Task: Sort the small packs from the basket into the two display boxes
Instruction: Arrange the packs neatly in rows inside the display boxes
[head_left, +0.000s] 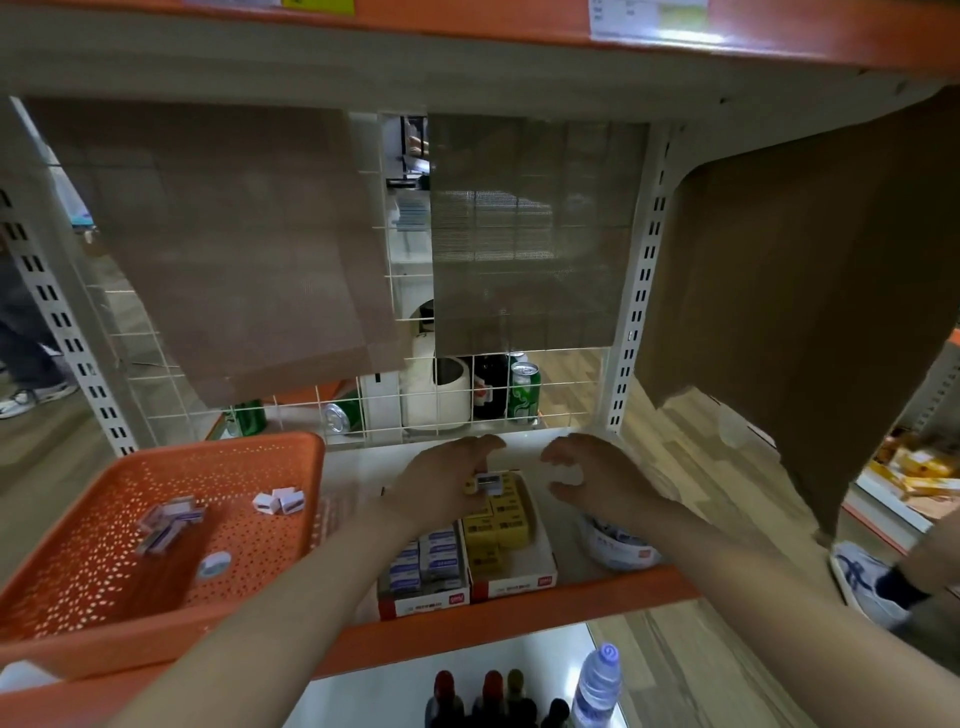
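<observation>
An orange perforated basket (93, 613) sits at the left of the shelf with several small white and purple packs (169, 522) and two white ones (280, 501) inside. Two display boxes stand side by side at the shelf front: the left box (423, 603) holds blue-white packs, the right box (519, 584) holds yellow packs. My left hand (441, 483) hovers over the back of the boxes and pinches a small pack (488, 482) with a yellow one beside it. My right hand (592, 480) hangs just right of it, fingers curled, holding nothing visible.
A white tub (618, 545) stands right of the boxes under my right forearm. Behind the wire grid (415, 410) are cans and a white pot. Brown mesh sheets hang at the back. Bottles (597, 680) stand on the lower shelf. Another person's shoe (862, 582) is at the right.
</observation>
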